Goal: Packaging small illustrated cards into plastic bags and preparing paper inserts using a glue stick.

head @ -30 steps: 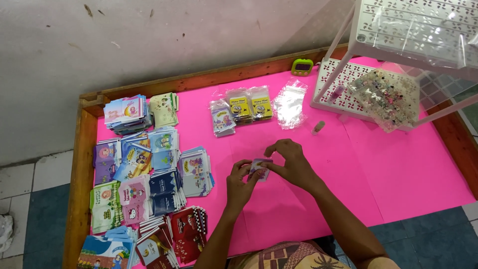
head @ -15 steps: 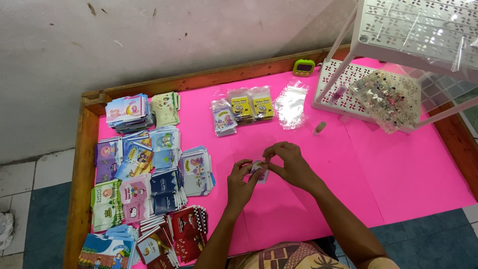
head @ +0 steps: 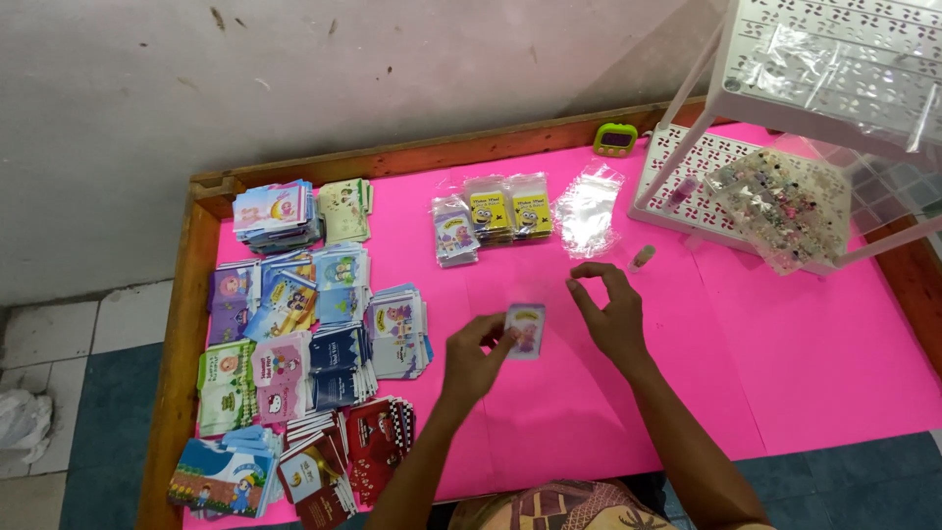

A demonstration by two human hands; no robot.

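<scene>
From the head view, one small card packet (head: 525,330) was pinched in the fingers of the left hand (head: 473,361), held just above the pink surface (head: 805,353), upright with its long axis running away from the person. The right hand (head: 610,316) hovered beside it, fingers apart and empty. Three packed packets (head: 494,214), one heap of clear sleeves (head: 587,208) and about a dozen card stacks (head: 294,334) lay around, none blocking the hands.
</scene>
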